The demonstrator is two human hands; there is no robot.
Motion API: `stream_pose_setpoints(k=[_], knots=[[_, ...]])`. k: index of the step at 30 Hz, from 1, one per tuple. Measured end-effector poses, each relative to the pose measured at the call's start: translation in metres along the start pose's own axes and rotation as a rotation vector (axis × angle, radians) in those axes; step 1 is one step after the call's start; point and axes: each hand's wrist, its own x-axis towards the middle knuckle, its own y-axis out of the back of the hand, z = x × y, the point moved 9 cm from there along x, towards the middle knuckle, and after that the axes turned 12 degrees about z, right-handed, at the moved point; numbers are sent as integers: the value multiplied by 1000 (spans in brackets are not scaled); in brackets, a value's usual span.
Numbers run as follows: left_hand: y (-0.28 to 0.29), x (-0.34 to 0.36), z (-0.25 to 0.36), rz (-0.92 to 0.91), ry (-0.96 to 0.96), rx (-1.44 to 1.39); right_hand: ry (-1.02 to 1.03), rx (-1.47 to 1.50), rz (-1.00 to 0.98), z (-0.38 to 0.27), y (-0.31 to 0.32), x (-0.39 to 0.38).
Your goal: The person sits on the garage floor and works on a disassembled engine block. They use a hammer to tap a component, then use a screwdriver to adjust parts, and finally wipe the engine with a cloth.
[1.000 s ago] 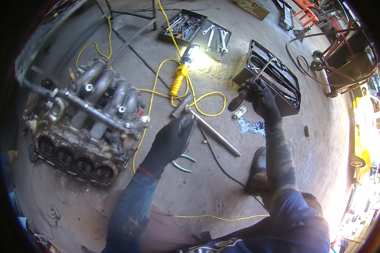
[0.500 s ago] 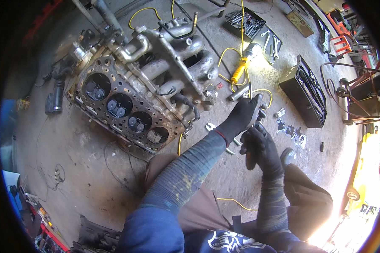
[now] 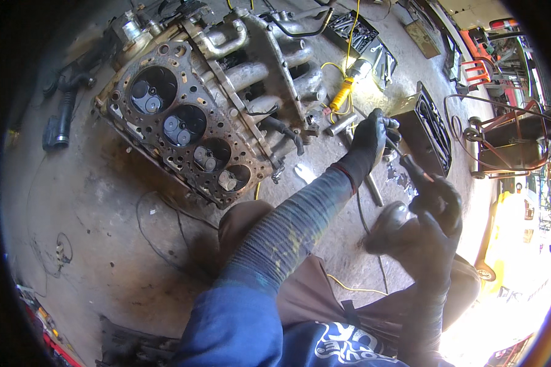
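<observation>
Oil-stained concrete [image 3: 104, 244] fills most of my view, a workshop floor strewn with parts and cables. Ahead of me and to the left lies a cylinder head [image 3: 183, 128] tipped so its gasket face looks up at me, four round chambers with their valves in plain sight, and the intake manifold [image 3: 269, 67] is bolted along its far side. My left hand [image 3: 373, 131], gloved in black, reaches out past the head's right end and is closed around the far end of a slim tool [image 3: 404, 160]; my right hand [image 3: 438, 205], also gloved, sits nearer to me and grips the tool's dark handle end, so the shaft spans between the two hands. I judge it a screwdriver or a thin extension bar, though I cannot tell which. Beneath the left hand a short metal tube [image 3: 340, 124] and a longer steel bar [image 3: 373, 186] rest on the floor, just beside a yellow work lamp [image 3: 343, 95] and its yellow cable [image 3: 349, 284]. A black tray [image 3: 431, 131] stands to the right of my hands, an open socket case [image 3: 355, 30] farther off. As for progress, the head is off its block and bare on its face, yet the manifold remains attached, so I would judge the stripping only partway through.
</observation>
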Motion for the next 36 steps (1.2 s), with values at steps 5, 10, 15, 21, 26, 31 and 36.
stream_pose_setpoints(k=[5,10,15,21,26,31,36], knots=[[8,-28,5,-75,-74,15,49,153,48,-3,-14,14],[51,-46,16,-155,-96,165,-218,3,-86,3,-11,22],[56,-73,-24,-354,139,510,268,-439,-305,-60,-15,57],[68,-99,-15,-382,-594,1530,575,-488,-482,-85,-56,78],[74,-94,-11,-190,-647,1682,594,-396,-514,-81,-84,61],[66,-97,15,-57,-855,1589,653,-292,-546,-81,-115,50],[72,-100,23,-14,-847,1637,771,-367,-539,-97,-132,51]])
